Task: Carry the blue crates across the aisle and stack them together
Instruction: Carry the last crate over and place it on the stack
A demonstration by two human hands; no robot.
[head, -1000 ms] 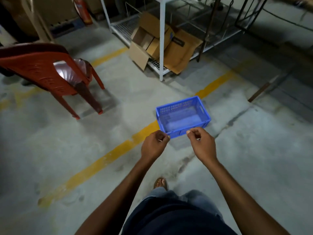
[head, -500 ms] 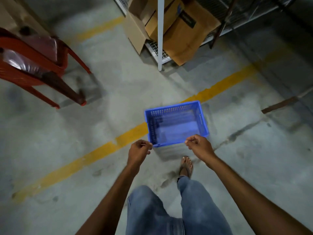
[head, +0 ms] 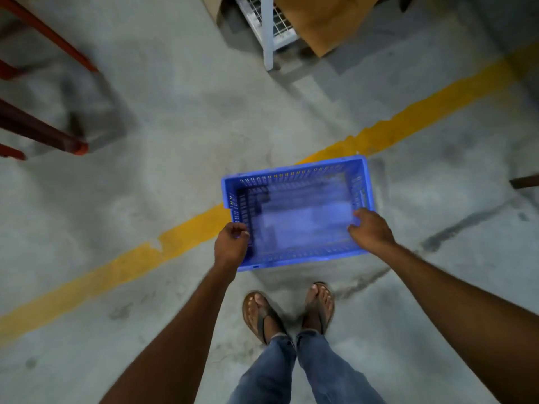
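Observation:
One empty blue slotted crate (head: 291, 172) sits on the concrete floor across a yellow line, just ahead of my feet. My left hand (head: 232, 243) is curled over the crate's left rim near the closest corner. My right hand (head: 369, 230) lies over the right rim near its closest corner, fingers bent inward into the crate. Both arms reach down from the bottom of the view. The crate looks blurred from motion. No other blue crate is in view.
A yellow floor line (head: 423, 112) runs diagonally under the crate. Red chair legs (head: 43, 135) stand at the left. A white rack post (head: 268, 33) and brown cardboard (head: 326, 21) are at the top. My sandalled feet (head: 262, 313) stand behind the crate.
I have stepped up to the crate and bent down over it. Both hands moved from empty fists in front of the crate onto its left and right rims.

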